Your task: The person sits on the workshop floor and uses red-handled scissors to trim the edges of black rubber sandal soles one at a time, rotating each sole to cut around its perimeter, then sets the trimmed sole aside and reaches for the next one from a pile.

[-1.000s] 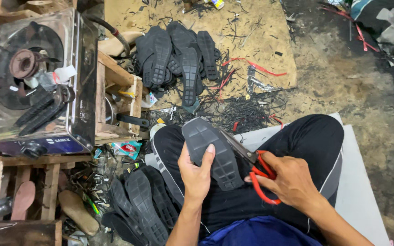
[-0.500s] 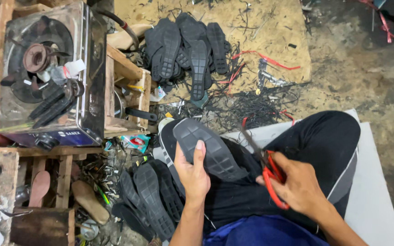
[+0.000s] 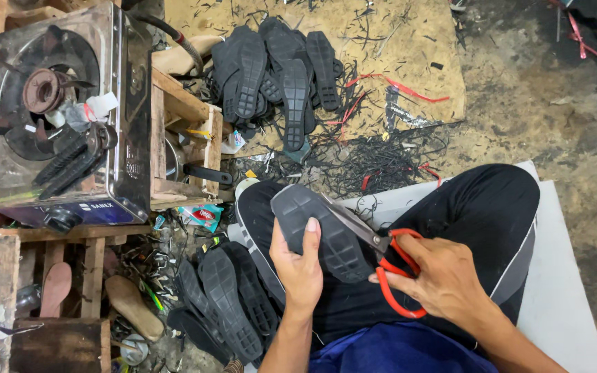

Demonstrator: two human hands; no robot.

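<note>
One dark rubber shoe sole (image 3: 319, 231) lies tread-up over the person's lap, above the black trousers (image 3: 478, 207). The left hand (image 3: 300, 266) clasps its near end, thumb laid along the tread and the other fingers curled underneath. One pair of scissors (image 3: 374, 252) with red handles meets the sole's right edge; its grey blades lie along that edge. The right hand (image 3: 443, 280) is closed through the red loops, wrist bent inward toward the sole. By the left knee a heap of about four more soles (image 3: 226, 307) rests on the floor. A second heap of roughly six soles (image 3: 281, 65) lies farther off on the brown board (image 3: 409, 41). One single-burner gas stove (image 3: 60, 114) sits at the left on a wooden crate (image 3: 184, 155).
</note>
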